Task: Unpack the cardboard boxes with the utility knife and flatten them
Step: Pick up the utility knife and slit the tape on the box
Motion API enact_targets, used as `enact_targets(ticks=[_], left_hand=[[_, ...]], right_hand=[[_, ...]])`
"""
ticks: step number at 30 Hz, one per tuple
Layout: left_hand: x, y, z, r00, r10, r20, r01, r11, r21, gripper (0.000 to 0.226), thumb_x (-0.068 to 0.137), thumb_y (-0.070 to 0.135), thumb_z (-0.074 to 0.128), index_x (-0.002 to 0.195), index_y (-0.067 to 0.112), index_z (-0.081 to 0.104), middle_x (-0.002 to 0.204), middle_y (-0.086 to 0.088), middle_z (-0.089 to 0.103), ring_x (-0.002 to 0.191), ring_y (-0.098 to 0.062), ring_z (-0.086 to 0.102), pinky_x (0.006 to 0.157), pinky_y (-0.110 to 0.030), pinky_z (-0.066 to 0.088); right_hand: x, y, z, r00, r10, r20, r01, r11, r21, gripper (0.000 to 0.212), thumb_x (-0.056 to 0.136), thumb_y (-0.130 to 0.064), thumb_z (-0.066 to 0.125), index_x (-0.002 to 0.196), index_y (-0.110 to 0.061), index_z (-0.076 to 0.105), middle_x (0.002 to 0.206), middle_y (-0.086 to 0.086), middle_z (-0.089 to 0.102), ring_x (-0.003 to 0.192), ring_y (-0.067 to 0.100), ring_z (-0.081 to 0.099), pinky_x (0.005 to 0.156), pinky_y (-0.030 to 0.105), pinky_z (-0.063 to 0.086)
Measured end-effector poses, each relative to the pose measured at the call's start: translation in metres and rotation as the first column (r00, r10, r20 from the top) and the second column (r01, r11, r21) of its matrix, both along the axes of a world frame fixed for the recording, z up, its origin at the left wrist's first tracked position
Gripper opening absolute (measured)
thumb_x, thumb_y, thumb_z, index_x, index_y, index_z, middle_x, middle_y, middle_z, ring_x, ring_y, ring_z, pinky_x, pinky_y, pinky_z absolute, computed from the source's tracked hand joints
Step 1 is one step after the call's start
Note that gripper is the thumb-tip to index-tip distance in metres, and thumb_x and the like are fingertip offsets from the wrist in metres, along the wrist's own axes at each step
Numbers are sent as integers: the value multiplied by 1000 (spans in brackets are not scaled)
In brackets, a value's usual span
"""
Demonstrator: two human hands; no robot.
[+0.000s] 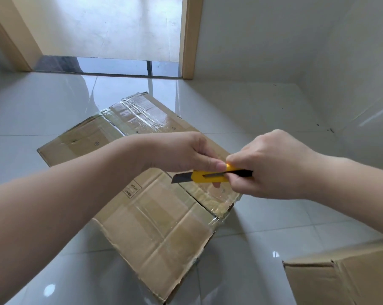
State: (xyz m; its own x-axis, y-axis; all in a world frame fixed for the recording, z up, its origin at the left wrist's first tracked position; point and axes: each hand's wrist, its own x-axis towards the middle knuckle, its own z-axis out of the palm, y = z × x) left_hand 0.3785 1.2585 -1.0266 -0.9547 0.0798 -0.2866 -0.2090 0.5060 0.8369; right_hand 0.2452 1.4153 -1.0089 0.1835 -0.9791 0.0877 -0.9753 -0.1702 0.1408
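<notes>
The knife (pixel 210 176) was held in the air above the box (pixel 155 208), between the two hands. Its yellow body lay roughly level, the dark blade pushed out and pointing to the person's left, the black tail end tucked into the right hand (pixel 272 164). That hand was curled round the rear of the handle, fingers wrapped under it and thumb on top near the slider. The left hand (pixel 186 153) reached across from the other side and pinched the front of the yellow body, thumb tip on its upper edge and a fingertip showing beneath it. The blade was clear of the cardboard, not touching it.

The box lay flattened on the floor (pixel 263 106), a long brown sheet running from near the person's feet away towards the doorway (pixel 111 29). Clear tape (pixel 140 115) shone across its far end, and more tape crossed the panels under the hands and along the right corner. A small printed label (pixel 132 191) sat on the middle panel, too small to read.

A second box (pixel 349 276) stood at the lower right, well apart from the flat one, only its top corner in sight. The floor was glossy pale tile, and a white wall (pixel 296 40) rose to the right beside a wooden door frame (pixel 190 36).
</notes>
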Motion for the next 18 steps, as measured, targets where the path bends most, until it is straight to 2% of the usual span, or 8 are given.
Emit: enact_targets(ticks=[3,6,9,11,15,18], left_hand=[[-4,-5,3,1000,-1,15,2,998,-59,37,88,50,51,84,22,75,57,-2,54,50,-8,46,56,-20,37],[-4,-8,0,1000,-3,13,4,996,-91,39,84,58,52,84,27,76,61,10,54,58,-5,48,62,-21,39],[-5,-12,-6,999,4,33,0,994,-111,31,90,51,52,82,33,75,65,16,56,65,-3,48,68,-25,38],[-6,-11,-11,999,10,48,-5,994,-108,32,88,52,51,82,32,75,64,15,55,65,-5,47,69,-26,38],[-19,-7,-16,998,66,14,-64,993,-95,36,93,51,47,83,31,75,68,2,53,64,-17,45,65,-32,38],[-33,-7,-18,994,109,-14,-110,985,-130,41,90,60,42,82,35,74,69,-4,46,64,-23,42,63,-34,37]], right_hand=[[-8,-2,3,997,61,48,-63,997,43,27,77,-32,41,67,-15,59,49,0,49,43,30,46,37,25,30],[-19,3,2,977,153,151,-164,985,61,32,80,-25,44,94,-12,70,61,-2,57,48,27,50,39,27,40],[-33,8,-6,958,190,216,-210,975,70,46,82,-18,42,120,-8,64,77,0,62,54,23,53,49,22,39],[-39,10,-15,948,196,251,-226,969,97,51,84,-16,38,130,-5,56,90,3,63,61,24,56,56,23,41],[-47,11,-20,965,209,156,-224,970,89,51,88,-19,40,134,1,51,117,14,58,75,35,61,61,38,54],[-55,12,-21,981,194,20,-192,980,-54,47,89,-27,53,124,4,60,109,19,60,72,37,61,58,41,54]])
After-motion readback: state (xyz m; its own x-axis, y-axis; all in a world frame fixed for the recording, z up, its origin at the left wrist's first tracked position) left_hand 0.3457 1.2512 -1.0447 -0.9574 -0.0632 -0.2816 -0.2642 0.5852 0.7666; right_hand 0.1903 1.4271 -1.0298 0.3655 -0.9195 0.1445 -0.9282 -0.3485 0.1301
